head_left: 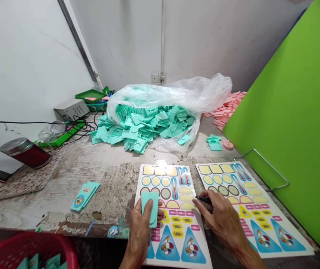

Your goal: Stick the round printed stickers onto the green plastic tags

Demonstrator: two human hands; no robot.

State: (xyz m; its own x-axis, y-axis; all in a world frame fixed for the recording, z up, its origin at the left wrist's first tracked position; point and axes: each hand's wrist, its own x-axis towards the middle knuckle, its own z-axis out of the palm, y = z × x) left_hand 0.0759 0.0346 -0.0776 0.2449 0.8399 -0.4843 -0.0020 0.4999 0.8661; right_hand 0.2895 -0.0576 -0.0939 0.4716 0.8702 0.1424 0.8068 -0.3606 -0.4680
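I'm watching the left hand (140,228) pinching a tile (154,204), probably light, stiff, best taken by its edges, while the right hand (222,216) is gripping a dark tool (205,200).

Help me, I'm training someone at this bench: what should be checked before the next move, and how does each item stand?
1. Mint-green plastic plate held in the left hand: ok.
2. Black pen-like tool held in the right hand: ok.
3. Tool tip clear of the sticker sheet beneath the left hand: cannot tell, too small.
4. That sheet fully uncovered: not ok, the left hand and plate hide part of it.
5. Stickered plates lying apart from the mint-green pile: ok.
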